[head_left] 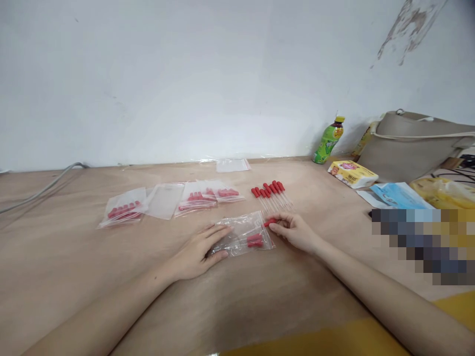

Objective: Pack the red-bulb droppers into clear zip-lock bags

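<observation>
A clear zip bag (239,230) lies on the table with red-capped pieces (255,241) inside, near its right end. My left hand (202,251) rests with spread fingers on the bag's left end. At the bag's right edge, my right hand (293,231) pinches a red-topped dropper (270,222). Several red-topped droppers with clear stems (267,190) lie in a group just behind my right hand. Behind my left hand are filled bags with red tops (124,210), (196,198) and an empty-looking bag (165,200) between them.
Against the wall lies another flat bag (233,165). At the right stand a green bottle (328,141), a yellow tissue pack (352,173) and a grey bag (411,146), with a blue packet (397,195) in front. A grey cable (48,185) runs along the left.
</observation>
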Demonstrator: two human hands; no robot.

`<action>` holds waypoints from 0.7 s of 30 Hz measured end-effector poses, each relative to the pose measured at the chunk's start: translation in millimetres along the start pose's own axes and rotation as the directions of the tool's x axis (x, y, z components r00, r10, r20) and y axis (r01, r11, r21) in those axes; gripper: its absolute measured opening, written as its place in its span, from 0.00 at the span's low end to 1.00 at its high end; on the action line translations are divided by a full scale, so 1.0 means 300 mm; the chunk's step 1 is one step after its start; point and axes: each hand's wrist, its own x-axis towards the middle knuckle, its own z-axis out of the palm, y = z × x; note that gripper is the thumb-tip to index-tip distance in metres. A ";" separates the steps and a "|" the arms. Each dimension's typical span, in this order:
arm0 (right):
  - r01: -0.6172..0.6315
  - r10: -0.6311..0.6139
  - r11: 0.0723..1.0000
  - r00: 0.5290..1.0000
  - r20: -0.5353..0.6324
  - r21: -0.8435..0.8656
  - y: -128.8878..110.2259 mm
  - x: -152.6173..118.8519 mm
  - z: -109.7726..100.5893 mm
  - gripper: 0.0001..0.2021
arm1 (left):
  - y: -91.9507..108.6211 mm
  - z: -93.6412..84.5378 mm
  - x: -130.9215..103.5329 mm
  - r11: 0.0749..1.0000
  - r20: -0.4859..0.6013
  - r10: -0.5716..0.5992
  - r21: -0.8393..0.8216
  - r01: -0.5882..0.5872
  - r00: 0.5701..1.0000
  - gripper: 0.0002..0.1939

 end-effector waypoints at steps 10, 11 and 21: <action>0.123 -0.124 0.987 0.992 -0.003 -0.106 -0.003 0.013 0.054 0.12 | 0.005 -0.002 0.005 1.000 -0.027 0.027 0.012 -0.027 0.999 0.25; 0.122 -0.120 0.987 0.992 0.024 -0.108 -0.009 0.009 0.061 0.12 | 0.004 -0.001 0.005 1.000 -0.029 0.030 0.011 -0.029 0.999 0.25; 0.091 -0.225 0.892 0.939 -0.262 -0.443 -0.011 0.137 -0.101 0.11 | -0.015 0.009 0.000 0.999 -0.005 0.037 0.003 -0.037 0.999 0.22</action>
